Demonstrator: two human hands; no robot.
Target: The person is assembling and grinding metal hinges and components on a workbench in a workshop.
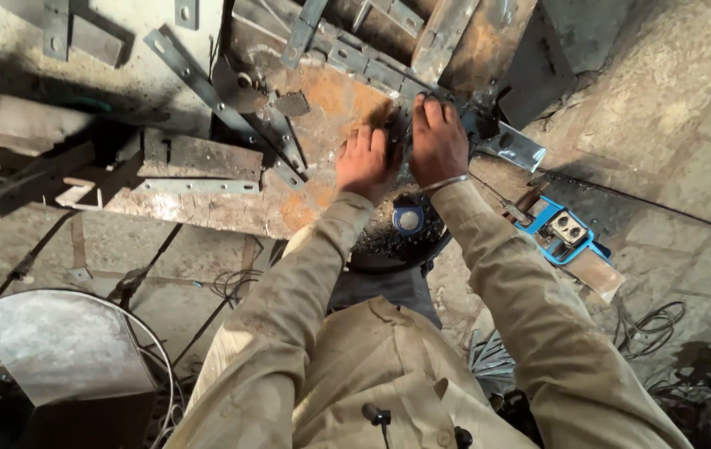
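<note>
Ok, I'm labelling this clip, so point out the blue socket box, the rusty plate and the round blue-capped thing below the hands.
blue socket box (567,230), head view, its top face.
rusty plate (334,100), head view, orange patch.
blue-capped thing (408,219), head view, its round top.

A rusty steel plate (322,108) fills the upper middle of the frame as the work surface, with grey metal strips (205,83) lying across it. Both hands rest on its lower edge. Stone paving (688,141) shows at right, bearing a blue socket box (567,229) and loose cables (651,324).
</note>
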